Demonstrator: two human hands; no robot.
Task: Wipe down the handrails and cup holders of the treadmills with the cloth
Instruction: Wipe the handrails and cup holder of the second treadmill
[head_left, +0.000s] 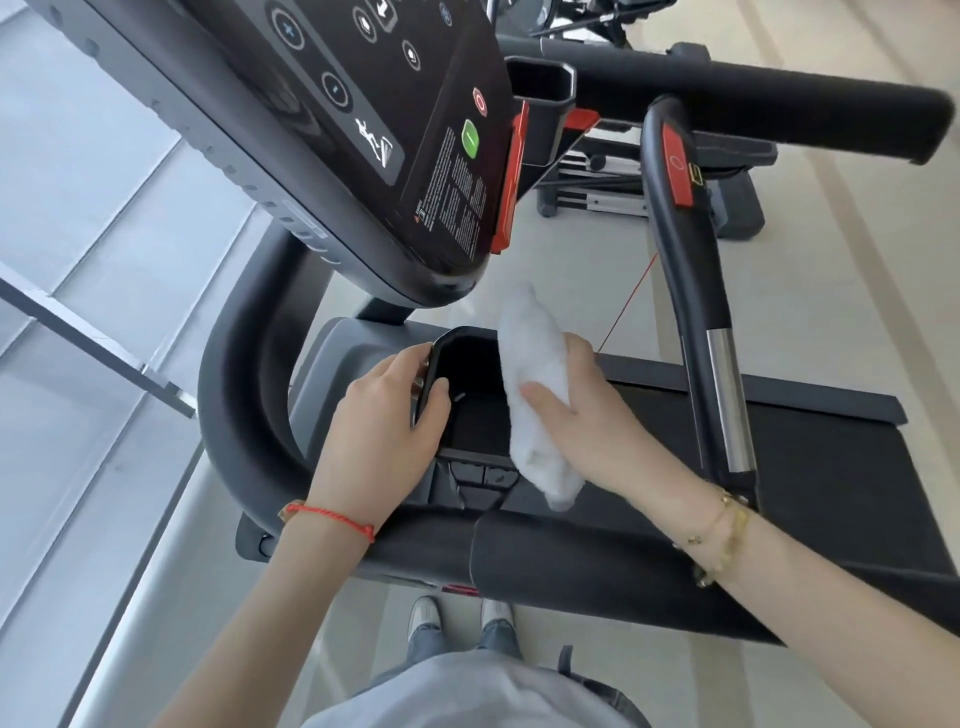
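Observation:
A black cup holder (475, 415) opens in the treadmill's side tray below the console. My left hand (384, 431) grips its left rim, thumb inside and fingers curled over the outer edge. My right hand (587, 415) holds a rolled white cloth (537, 384) upright over the holder's right side; the cloth's lower end hangs past the holder's near edge. The near padded handrail (571, 561) runs across under my forearms. A curved black handrail (691, 280) with a chrome sensor strip rises at the right.
The tilted console (395, 156) with green and red buttons overhangs the tray. A second cup holder (540, 88) sits on the far side, beside the far padded handrail (779, 98). The treadmill belt (810, 493) lies right. A window and sill run along the left.

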